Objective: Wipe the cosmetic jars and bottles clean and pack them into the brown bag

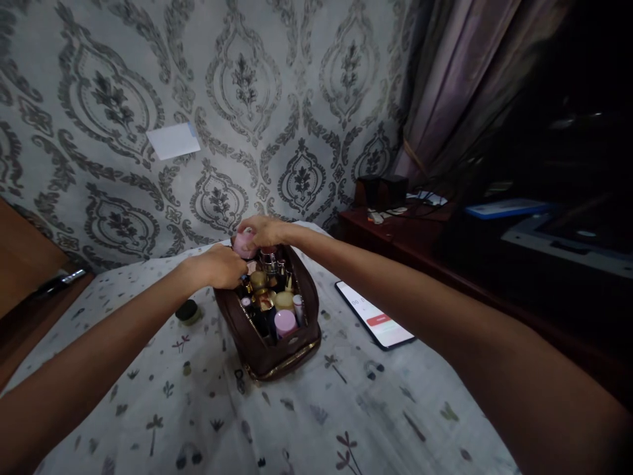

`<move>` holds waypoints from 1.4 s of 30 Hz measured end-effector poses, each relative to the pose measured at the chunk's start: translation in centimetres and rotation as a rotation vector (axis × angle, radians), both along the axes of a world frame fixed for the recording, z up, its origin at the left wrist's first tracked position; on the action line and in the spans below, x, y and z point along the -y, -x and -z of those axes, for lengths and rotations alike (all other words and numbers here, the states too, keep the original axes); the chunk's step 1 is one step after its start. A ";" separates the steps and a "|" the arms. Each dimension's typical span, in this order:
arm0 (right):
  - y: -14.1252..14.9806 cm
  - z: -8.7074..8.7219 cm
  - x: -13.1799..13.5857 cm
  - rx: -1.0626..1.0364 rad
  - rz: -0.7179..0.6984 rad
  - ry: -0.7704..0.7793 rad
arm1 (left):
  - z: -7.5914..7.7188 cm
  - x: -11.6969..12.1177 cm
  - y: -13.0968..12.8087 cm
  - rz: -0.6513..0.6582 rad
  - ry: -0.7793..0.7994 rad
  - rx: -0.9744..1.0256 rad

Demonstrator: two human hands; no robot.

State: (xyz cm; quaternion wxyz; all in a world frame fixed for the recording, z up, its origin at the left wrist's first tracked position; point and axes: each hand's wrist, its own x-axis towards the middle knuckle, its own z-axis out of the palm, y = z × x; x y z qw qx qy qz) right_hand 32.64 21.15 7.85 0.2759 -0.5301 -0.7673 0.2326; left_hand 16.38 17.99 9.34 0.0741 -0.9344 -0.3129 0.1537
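A dark brown cosmetics bag point(277, 353) stands open on a bed with a flower-printed sheet point(306, 422). Several bottles and jars fill it, among them a jar with a pink lid point(285, 322). My right hand point(264, 231) is closed over a pink jar point(244, 243) at the bag's far end. My left hand point(220, 266) is curled at the bag's left rim, its fingertips among the bottles; what they hold is hidden.
A small dark round jar point(188, 311) lies on the sheet left of the bag. A phone point(374, 314) with a lit screen lies to the right. A dark wooden side table point(395, 214) with boxes stands behind, by a curtain. Patterned wallpaper covers the wall.
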 end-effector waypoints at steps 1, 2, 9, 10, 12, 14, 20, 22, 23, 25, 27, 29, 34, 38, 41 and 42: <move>0.2 0.0 -0.3 0.018 -0.027 0.005 | 0.0 0.1 0.0 0.003 -0.024 -0.067; 0.5 0.0 -0.6 0.036 -0.051 0.005 | -0.1 0.3 0.0 0.004 -0.049 -0.155; 2.4 -0.7 -0.3 0.462 -0.141 -0.087 | -0.3 1.0 -0.5 -0.018 -0.123 -0.258; 2.6 -0.8 -0.1 0.553 -0.144 -0.099 | -0.3 1.0 -0.5 -0.014 -0.129 -0.262; 3.1 -1.0 0.3 0.687 -0.141 -0.115 | -0.3 1.0 -0.4 -0.011 -0.132 -0.263; 3.5 -1.1 0.4 0.774 -0.139 -0.122 | -0.3 1.1 -0.4 -0.013 -0.128 -0.262; 4.7 -0.5 -0.6 0.903 -0.152 -0.094 | -0.5 1.4 -0.6 -0.026 -0.118 -0.259; 5.0 -0.2 -1.0 0.915 -0.164 -0.076 | -0.6 1.4 -0.6 -0.037 -0.121 -0.254; 5.0 0.0 -1.1 0.916 -0.170 -0.071 | -0.6 1.4 -0.5 -0.042 -0.123 -0.249; 5.1 0.3 -1.4 0.913 -0.174 -0.063 | -0.6 1.4 -0.4 -0.043 -0.121 -0.237; 5.1 0.4 -1.6 0.907 -0.174 -0.056 | -0.5 1.3 -0.4 -0.039 -0.114 -0.223; 5.0 0.5 -1.7 0.901 -0.168 -0.046 | -0.4 1.1 -0.4 -0.039 -0.114 -0.212; 4.7 0.6 -1.6 0.876 -0.142 -0.037 | -0.1 0.9 -0.6 -0.041 -0.117 -0.197; 4.6 0.3 -1.4 0.868 -0.118 -0.032 | -0.2 1.1 -0.7 -0.033 -0.118 -0.211; 4.7 0.3 -1.5 0.863 -0.108 -0.028 | -0.4 1.3 -0.7 -0.029 -0.118 -0.224; 4.7 0.3 -1.6 0.860 -0.107 -0.028 | -0.5 1.4 -0.7 -0.029 -0.116 -0.227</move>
